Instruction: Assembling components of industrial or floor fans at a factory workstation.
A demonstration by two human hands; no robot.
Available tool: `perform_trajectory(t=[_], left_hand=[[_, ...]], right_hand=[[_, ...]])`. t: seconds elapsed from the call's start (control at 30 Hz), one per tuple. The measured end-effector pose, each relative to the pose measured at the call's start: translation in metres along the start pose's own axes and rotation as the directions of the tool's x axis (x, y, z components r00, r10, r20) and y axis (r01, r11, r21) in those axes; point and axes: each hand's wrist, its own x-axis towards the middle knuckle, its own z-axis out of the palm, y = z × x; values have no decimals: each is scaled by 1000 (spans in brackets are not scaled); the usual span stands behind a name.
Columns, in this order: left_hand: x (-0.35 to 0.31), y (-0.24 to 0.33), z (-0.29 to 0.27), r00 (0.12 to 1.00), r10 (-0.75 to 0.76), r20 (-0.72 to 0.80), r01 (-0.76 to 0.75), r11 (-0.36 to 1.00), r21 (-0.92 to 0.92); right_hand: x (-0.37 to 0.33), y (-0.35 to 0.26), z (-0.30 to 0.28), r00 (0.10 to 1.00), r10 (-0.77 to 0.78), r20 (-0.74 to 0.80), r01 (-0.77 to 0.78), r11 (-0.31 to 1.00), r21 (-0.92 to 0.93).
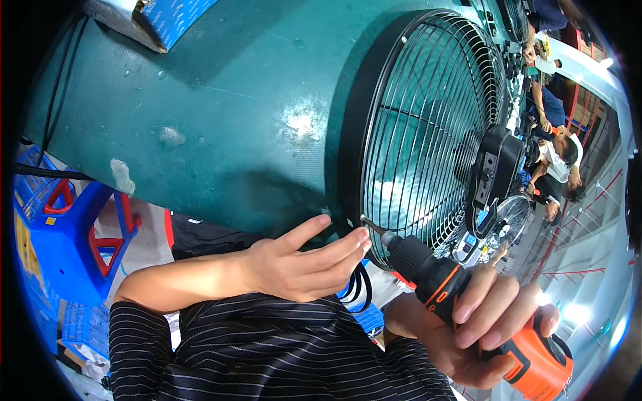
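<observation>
My right hand (491,321) is wrapped round an orange and black cordless drill (435,281). Its bit points up and left at the near edge of a black fan (428,113) with a round wire grille, close to a small screw head on the rim; whether the bit touches it, I cannot tell. Beside that spot is my left hand (307,264), its fingers stretched out and thumb apart, with the fingertips at the fan's rim. Nothing shows between these fingers. A black control box (495,174) sits on the grille's right side.
The fan stands on a green tabletop (221,100). A blue and white box (174,23) lies at the far left. A blue plastic stool (73,240) and blue crates (83,327) are on the floor at left. Co-workers (555,154) and another fan (515,217) are to the right.
</observation>
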Motion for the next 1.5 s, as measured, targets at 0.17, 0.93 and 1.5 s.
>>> perform_trajectory(t=[0.17, 0.93, 1.5], left_hand=[[-1, 0, 0, 1000, -1, -3, 2, 1000, 4], [-3, -3, 0, 998, 58, -22, -57, 998, 41], [288, 30, 45, 467, 641, 609, -695, 692, -195]], right_hand=[[0, 2, 2, 999, -8, 47, 8, 1000, -14], [29, 18, -21, 920, 48, 390, -124, 977, 172], [-133, -102, -219, 707, 46, -706, 33, 995, 99]])
